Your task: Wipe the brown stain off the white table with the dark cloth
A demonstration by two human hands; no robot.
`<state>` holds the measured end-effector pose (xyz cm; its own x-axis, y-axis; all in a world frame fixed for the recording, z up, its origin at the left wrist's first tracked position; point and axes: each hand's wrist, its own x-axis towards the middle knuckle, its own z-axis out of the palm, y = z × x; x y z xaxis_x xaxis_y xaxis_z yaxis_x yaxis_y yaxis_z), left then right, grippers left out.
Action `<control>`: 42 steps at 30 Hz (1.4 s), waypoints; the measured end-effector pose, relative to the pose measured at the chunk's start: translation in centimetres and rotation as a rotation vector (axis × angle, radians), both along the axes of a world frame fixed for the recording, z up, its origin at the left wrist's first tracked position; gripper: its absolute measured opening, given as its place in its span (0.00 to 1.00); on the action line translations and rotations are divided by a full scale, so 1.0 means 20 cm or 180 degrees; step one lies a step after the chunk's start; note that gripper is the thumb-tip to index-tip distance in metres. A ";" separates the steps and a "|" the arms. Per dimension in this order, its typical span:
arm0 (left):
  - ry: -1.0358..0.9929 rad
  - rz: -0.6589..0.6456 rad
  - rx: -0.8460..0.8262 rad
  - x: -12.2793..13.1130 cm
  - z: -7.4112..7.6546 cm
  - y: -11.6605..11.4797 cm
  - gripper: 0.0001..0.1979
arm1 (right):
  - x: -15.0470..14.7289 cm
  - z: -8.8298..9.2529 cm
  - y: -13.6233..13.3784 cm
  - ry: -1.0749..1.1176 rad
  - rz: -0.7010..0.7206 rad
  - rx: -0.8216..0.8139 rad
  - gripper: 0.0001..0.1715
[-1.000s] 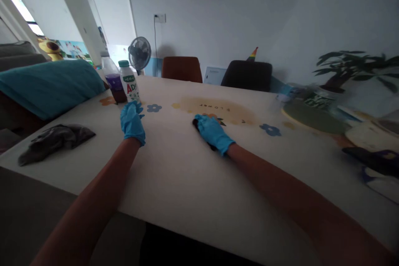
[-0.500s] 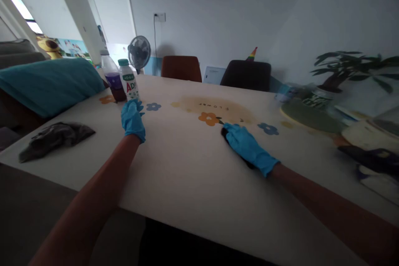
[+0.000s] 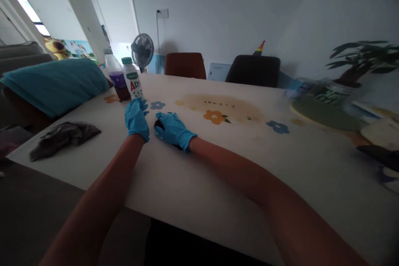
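Pale, smooth tablecloth (image 3: 218,166) is being seen printed with blue and orange flowers and the word "FLOWER" (image 3: 218,102), upside down. A dark cloth (image 3: 158,124) is being pressed onto it by the blue-gloved right hand (image 3: 173,131), palm down, fingers extended rather than clenched. Just beside it, the gloved left hand (image 3: 136,118) is being rested open and empty before a white plastic bottle (image 3: 133,85), green-capped and lettered "AD" in red

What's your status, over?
Left blue-gloved hand resting on white flower-print table by white green-capped bottle. Right blue-gloved hand pressed on small dark cloth. Crumpled grey rag far left.
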<state>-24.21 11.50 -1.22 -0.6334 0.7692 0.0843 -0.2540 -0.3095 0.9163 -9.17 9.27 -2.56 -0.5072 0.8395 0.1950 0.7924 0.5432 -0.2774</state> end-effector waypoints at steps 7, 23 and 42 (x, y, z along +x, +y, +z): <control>-0.0004 0.0010 -0.0011 -0.01 -0.01 0.00 0.06 | -0.10 0.06 -0.01 -0.0138 0.0271 0.0019 0.19; 0.0043 -0.0077 -0.0076 -0.03 -0.03 0.03 0.06 | 1.18 -0.03 -0.26 -0.0404 -0.1367 0.0099 0.26; -0.0411 -0.0842 -0.0454 -0.09 0.07 0.01 0.11 | -0.11 0.02 -0.19 0.0177 0.1871 -0.0292 0.17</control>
